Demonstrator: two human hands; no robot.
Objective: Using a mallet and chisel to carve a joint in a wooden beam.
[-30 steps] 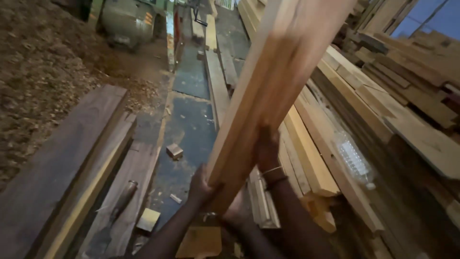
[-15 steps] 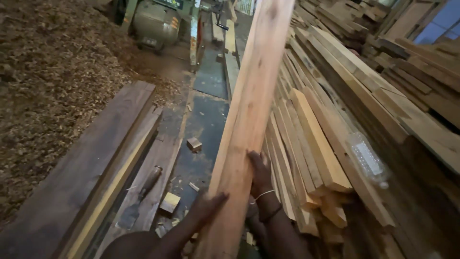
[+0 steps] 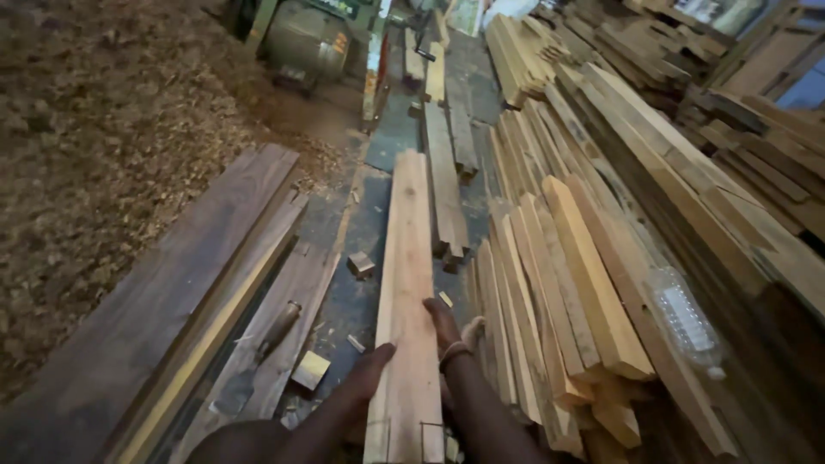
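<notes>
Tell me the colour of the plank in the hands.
The plank is pale yellowish-tan bare wood, seen best in the head view.

A single head-worn camera looks steeply down and forward along a dark workshop floor (image 3: 378,215), close above the person's forearms at the bottom edge; a tall stack of pale sawn timber (image 3: 584,292) fills the right, and the far end is probably machinery, blurred

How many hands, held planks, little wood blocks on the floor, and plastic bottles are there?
Hands: 2, left hand and right hand
Held plank: 1
Little wood blocks: 2, one and another
Plastic bottle: 1
Total: 6
</notes>
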